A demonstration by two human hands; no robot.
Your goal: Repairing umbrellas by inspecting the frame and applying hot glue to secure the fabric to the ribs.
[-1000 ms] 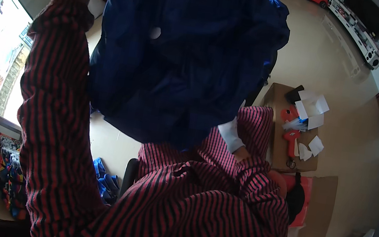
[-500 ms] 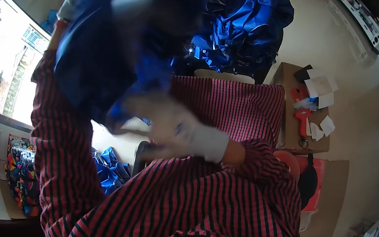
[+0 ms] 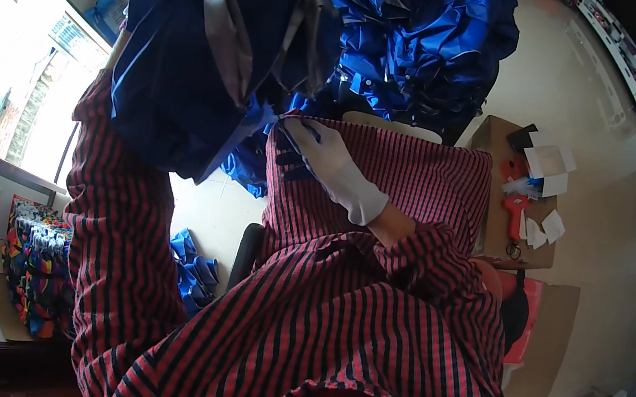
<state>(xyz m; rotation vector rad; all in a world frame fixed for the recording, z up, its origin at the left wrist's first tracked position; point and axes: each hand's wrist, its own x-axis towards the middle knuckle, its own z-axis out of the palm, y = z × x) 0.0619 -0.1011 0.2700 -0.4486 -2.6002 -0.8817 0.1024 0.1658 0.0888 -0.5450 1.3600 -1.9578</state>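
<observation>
A large dark blue fabric bag (image 3: 171,78) with grey straps (image 3: 227,37) hangs in front of me at the upper left. My left arm is raised along its left side. My left hand (image 3: 121,21) is almost wholly hidden behind the bag, which appears held up from that side. My right hand (image 3: 323,162), in a white glove with navy fingers, reaches toward the bag's lower right edge above my striped lap. Its fingers are apart, the tips close to a lighter blue flap (image 3: 256,125); whether they touch it is unclear.
A heap of bright blue fabric pieces (image 3: 432,43) lies ahead. Right of my lap, a cardboard box (image 3: 488,216) carries a red glue gun (image 3: 514,210) and paper scraps. More blue fabric (image 3: 196,271) lies on the floor at left, near colourful hanging items (image 3: 37,263).
My right hand has moved away from the bag's lower part, up and rightward. The bag, blurred before, now hangs steadier with its grey straps plainly showing. My left arm stays raised.
</observation>
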